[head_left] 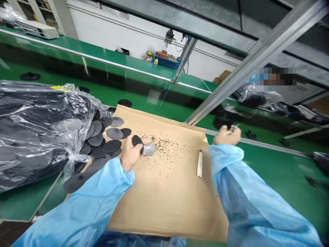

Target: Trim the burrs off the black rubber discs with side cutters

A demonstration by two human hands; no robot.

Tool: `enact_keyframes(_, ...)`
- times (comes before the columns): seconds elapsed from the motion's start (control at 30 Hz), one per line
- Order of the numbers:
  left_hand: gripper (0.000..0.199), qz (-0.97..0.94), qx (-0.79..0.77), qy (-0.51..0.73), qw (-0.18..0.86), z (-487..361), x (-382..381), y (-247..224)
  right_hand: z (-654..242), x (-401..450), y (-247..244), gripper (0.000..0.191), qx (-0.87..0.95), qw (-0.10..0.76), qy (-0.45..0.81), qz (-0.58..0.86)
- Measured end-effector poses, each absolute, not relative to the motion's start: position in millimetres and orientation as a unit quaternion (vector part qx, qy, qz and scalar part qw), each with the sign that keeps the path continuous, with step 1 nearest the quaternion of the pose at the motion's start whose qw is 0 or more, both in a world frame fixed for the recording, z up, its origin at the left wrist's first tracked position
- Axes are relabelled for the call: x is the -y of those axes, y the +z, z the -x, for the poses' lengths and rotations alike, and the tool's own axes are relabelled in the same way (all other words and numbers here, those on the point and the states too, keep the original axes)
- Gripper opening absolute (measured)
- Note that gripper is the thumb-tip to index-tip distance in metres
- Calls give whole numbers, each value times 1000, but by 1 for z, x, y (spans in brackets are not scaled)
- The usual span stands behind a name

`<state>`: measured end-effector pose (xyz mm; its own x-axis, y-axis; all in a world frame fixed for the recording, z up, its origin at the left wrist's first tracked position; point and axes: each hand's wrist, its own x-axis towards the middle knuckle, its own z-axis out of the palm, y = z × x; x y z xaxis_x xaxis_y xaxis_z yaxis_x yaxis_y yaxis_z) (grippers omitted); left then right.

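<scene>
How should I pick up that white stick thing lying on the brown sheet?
Probably pinch the white stick across its pale middle, coming down from above and the right. It lies flat, long and narrow, with its dark end pointing away from the person, and most of the black specks are to its left. The right hand is nearer.

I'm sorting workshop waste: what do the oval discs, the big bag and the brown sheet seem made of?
Oval discs: probably moulded rubber or plastic, matte black to grey, with markings on some faces.
Bag: almost surely clear plastic film, glossy, creased and see-through.
Brown sheet: likely kraft paper or thin cardboard, dull tan, with a creased far edge.
</scene>
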<state>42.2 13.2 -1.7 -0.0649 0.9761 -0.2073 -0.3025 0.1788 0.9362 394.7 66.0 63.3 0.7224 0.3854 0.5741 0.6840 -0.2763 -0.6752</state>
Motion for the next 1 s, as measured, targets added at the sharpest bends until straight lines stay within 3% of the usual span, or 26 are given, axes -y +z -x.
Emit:
enact_keyframes(0.1, 35, -324, -420, 538, 655, -40, -9, 10, -340, -34, 49, 20, 436, 525, -68, 728)
enact_keyframes(0.17, 33, -272, -359, 522, 724, -36, -8, 17, -298, -17, 38, 31, 553, 578, 123, 588)
enact_keyframes(0.23, 18, -219, -310, 461, 802, -31, -8, 22, -256, -4, 29, 34, 591, 586, 228, 505)
enact_keyframes(0.27, 12, -201, -290, 415, 838, -28, -8, 23, -238, 1, 25, 33, 598, 588, 258, 480)
enact_keyframes(0.4, 36, -177, -246, 269, 914, -22, -6, 23, -191, 14, 11, 28, 602, 586, 325, 434)
enact_keyframes(0.47, 30, -176, -239, 259, 919, -21, -4, 22, -184, 16, 7, 27, 619, 549, 370, 423)
enact_keyframes(0.57, 12, -189, -239, 312, 900, -25, -2, 21, -185, 18, 4, 27, 670, 524, 297, 435)
enact_keyframes(0.73, 27, -214, -272, 506, 790, -36, -8, 13, -195, 18, 5, 24, 697, 504, 57, 507)
enact_keyframes(1.0, 20, -89, -339, 546, 761, -34, -17, 13, -199, 17, 1, 20, 741, 389, -37, 545)
